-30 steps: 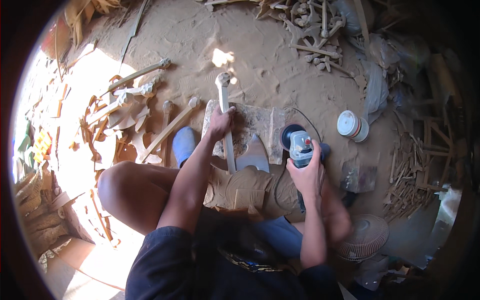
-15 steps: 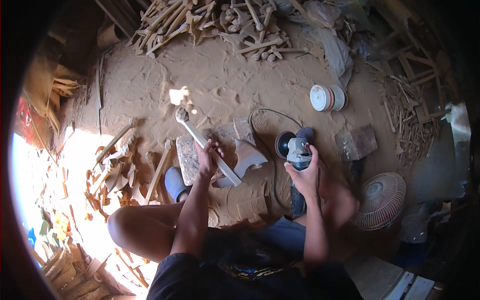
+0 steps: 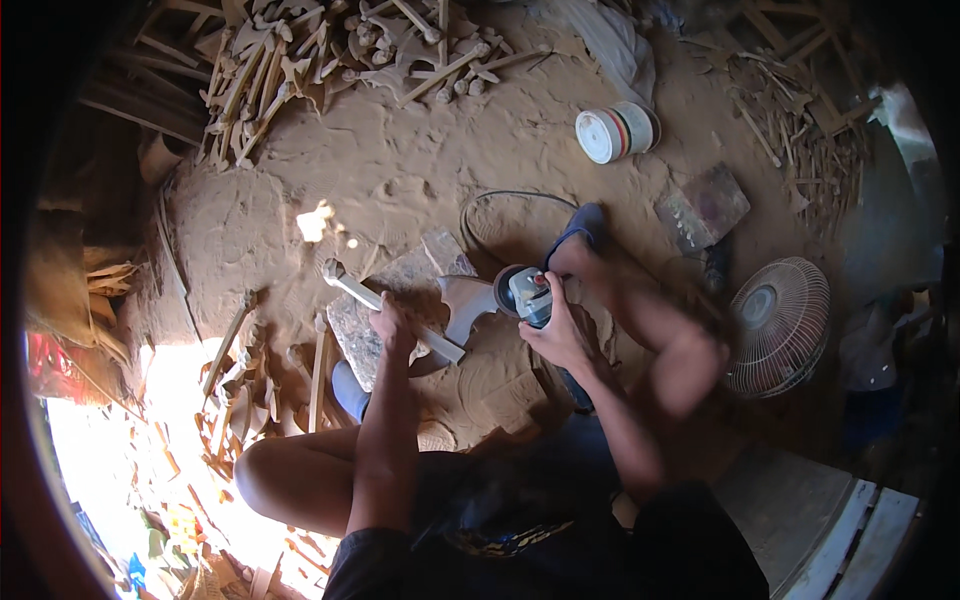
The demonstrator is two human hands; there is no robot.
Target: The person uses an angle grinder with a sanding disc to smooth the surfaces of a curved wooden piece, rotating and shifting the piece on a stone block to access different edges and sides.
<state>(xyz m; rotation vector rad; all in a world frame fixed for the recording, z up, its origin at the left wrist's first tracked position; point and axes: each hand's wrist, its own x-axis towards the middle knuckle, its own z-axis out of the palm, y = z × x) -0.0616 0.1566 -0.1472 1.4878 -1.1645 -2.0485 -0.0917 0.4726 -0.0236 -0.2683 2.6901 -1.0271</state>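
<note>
Left hand (image 3: pixel 392 322): your grip is closed around the middle of a pale wooden stick (image 3: pixel 392 315), which runs from 10 o'clock down to 4 o'clock across a flat stone slab (image 3: pixel 350 340).
Right hand (image 3: pixel 565 335): your grip is wrapped tight on the body of a blue-grey angle grinder (image 3: pixel 527 295), at 3 o'clock of the stick; its disc faces a curved grey wooden piece (image 3: pixel 468 305) lying between your hands.
Step in hand: you seem to be steadying the stick for grinding; disc and stick are near but apart.
Next move: by my judgement, bring the disc to the wood with the stick pinned flat on the slab, your fingers kept back from the disc, and mind the black cable (image 3: pixel 500 200) looping at 12 o'clock.
Legs: your bare knee (image 3: pixel 270 475) lies at 7 o'clock, your right foot in a blue sandal (image 3: pixel 580 232) beyond the grinder.
Farther out: a table fan (image 3: pixel 778 325) at 3 o'clock, a white tub (image 3: pixel 612 132) at 1 o'clock, a heap of carved wood pieces (image 3: pixel 330 50) at 11 o'clock on the sawdust floor (image 3: pixel 400 170).
</note>
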